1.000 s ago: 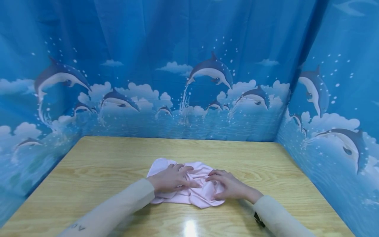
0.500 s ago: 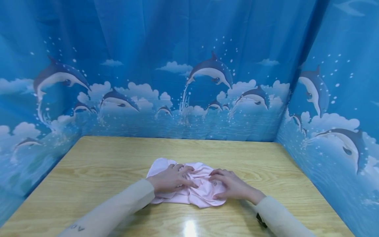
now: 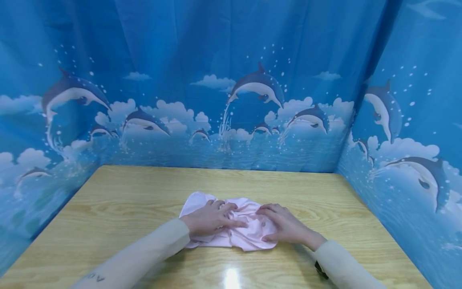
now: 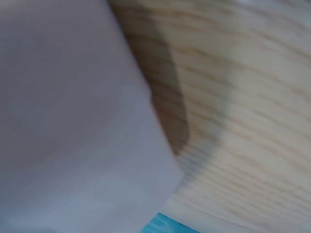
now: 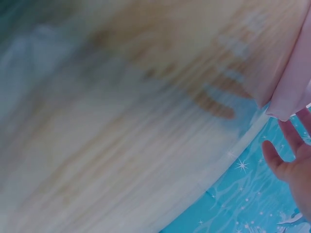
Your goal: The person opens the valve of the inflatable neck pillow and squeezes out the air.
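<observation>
Pink cloth: rumpled pink cloth [image 3: 249, 237] lies beneath the left hand [image 3: 211, 218] and between the thumb and fingers of the right hand [image 3: 284, 225]; one corner reaches beyond the left hand, on its far side, and the near edge runs past both hands towards the wearer.
Left hand: palm down on the cloth, fingers spread and slightly bent, thumb stretched towards the right hand; touches the fabric without a grip.
Right hand: at the cloth's right end, fingers loosely curved over it, thumb well apart on the near side; right wrist view shows fingers spread, a fingertip by the pink edge.
Sleeves: a pale left sleeve [image 3: 151, 249] and a right sleeve [image 3: 343, 263] behind their hands.
Dark item: a small dark object [image 3: 320, 271] beneath the right cuff, identity unclear.
Table: wood-grain table [image 3: 144, 192] under and around both hands.
</observation>
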Tool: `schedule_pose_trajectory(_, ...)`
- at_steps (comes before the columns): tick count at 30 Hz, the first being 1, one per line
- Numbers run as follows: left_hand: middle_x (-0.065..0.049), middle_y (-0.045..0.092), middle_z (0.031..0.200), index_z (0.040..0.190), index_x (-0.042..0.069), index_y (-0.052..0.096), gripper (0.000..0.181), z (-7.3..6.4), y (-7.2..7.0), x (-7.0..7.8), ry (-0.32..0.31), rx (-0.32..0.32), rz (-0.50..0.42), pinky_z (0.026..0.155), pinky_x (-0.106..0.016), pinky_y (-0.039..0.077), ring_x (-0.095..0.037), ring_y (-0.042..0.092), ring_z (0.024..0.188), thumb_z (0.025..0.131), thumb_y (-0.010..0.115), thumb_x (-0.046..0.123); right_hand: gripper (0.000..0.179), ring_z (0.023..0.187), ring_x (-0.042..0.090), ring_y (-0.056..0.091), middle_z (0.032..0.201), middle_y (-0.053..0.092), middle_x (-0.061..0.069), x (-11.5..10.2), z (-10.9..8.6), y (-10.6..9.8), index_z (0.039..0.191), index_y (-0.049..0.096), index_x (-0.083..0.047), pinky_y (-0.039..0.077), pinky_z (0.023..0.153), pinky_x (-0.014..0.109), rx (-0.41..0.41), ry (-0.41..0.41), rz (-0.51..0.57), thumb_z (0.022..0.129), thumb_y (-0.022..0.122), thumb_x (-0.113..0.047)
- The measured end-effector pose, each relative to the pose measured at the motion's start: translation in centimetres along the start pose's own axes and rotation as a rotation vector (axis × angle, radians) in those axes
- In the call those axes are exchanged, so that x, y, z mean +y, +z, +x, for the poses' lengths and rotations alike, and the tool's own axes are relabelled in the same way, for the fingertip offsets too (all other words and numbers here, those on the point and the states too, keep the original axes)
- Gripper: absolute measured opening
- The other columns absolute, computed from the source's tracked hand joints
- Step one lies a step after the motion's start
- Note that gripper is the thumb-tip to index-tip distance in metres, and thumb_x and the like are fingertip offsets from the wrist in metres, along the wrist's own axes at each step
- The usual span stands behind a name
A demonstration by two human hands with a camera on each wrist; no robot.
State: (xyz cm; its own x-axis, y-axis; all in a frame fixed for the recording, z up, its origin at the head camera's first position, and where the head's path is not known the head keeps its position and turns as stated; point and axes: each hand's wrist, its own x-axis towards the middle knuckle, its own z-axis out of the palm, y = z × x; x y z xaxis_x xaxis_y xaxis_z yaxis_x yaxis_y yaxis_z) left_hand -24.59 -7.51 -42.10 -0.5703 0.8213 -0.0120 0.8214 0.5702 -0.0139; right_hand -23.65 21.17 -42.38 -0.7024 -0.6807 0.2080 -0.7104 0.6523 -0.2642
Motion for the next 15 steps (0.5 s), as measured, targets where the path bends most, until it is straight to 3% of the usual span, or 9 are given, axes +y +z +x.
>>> schedule_pose_trajectory(7,-0.002,0.030,0.146,0.131,0.057,0.030,0.043,0.14,0.13,0.00,0.031,0.011,0.023,0.099,-0.060,0.032,-0.036,0.036,0.128,0.098,0.034,0.029,0.066,0.114,0.022,0.046,0.127,0.047,0.005,0.06,0.05,0.15,0.122,0.054,-0.019,0.038,0.094,0.049,0.002,0.033,0.027,0.065,0.077,-0.043)
schedule_pose_trajectory(15,0.000,0.032,0.144,0.129,0.053,0.039,0.042,0.09,0.35,-0.41,0.031,0.048,0.005,0.097,-0.057,0.035,-0.032,0.040,0.124,0.096,0.041,0.028,0.067,0.117,0.025,0.047,0.131,0.045,0.007,0.17,0.16,0.15,0.126,0.053,-0.019,0.036,0.096,0.052,-0.058,0.065,0.047,0.068,0.075,-0.043)
